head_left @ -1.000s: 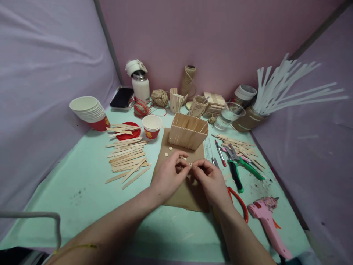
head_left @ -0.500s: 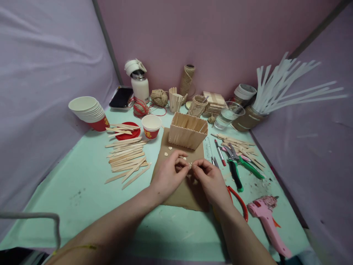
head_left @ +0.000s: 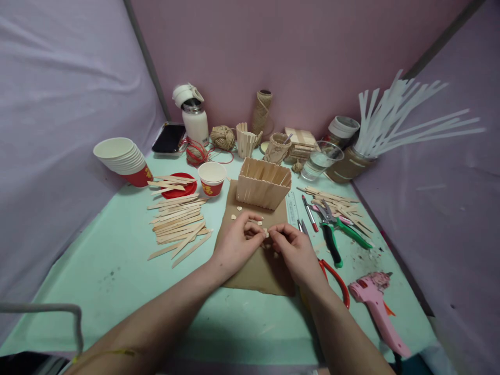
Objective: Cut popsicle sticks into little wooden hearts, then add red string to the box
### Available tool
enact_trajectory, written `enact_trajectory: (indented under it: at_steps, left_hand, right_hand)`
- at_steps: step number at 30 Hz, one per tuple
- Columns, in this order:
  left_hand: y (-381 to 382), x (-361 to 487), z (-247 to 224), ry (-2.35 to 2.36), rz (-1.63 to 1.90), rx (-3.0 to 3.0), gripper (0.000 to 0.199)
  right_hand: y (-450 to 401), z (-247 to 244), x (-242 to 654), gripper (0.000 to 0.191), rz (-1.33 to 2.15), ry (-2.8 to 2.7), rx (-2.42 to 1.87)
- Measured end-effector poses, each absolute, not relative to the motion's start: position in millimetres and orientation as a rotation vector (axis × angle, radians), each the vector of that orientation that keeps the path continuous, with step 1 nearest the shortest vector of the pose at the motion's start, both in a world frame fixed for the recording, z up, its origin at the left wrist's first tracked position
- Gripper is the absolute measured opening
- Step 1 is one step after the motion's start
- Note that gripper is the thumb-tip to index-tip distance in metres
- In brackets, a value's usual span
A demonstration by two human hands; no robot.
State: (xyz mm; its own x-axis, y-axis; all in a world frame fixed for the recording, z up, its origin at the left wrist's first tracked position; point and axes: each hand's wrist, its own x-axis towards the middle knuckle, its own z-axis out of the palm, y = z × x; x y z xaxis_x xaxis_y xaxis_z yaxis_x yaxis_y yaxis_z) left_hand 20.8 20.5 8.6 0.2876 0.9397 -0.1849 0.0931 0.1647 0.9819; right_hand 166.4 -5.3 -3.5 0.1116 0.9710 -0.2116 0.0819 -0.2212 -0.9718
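Over a sheet of brown cardboard (head_left: 250,276), my left hand (head_left: 239,244) and my right hand (head_left: 294,249) meet fingertip to fingertip. Pinched between them is a small pale wooden piece (head_left: 266,233), too small to make out fully; both hands are closed on it. Similar pale chips (head_left: 239,209) lie on the cardboard beyond my left fingers. Just behind the hands stands a box made of craft sticks (head_left: 262,186), its wavy rim upward. Close to my right hand are scissors with red handles (head_left: 339,281), partly covered by my wrist.
Craft sticks (head_left: 177,224) and a paper cup (head_left: 212,179) lie to the left. At right are green-handled pliers (head_left: 334,245), a marker (head_left: 310,213) and a pink glue gun (head_left: 377,307). A clear cup of water (head_left: 318,162) and glue sticks (head_left: 385,125) stand at the back right.
My view has shifted slightly, so everything sits a little further left. The fingers stay pinched together, and the small piece between them shows a bit more now.
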Motion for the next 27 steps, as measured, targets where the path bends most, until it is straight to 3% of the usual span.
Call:
enact_trajectory:
  at_steps: [11, 18, 27]
  left_hand:
    - [24.1, 18.1, 5.6, 1.163, 0.867, 1.292, 0.023]
    - [26.1, 14.8, 7.2, 1.201, 0.896, 1.300, 0.022]
    - [24.6, 18.8, 2.3, 1.152, 0.866, 1.292, 0.022]
  right_hand:
    - [-3.7, -0.5, 170.8, 0.023, 1.214, -1.072, -1.522]
    - [-30.7, 11.1, 204.3, 0.009, 0.697, -1.499, -1.612]
    - [-62.6, -9.2, 197.8, 0.016, 0.423, -2.045, -1.809]
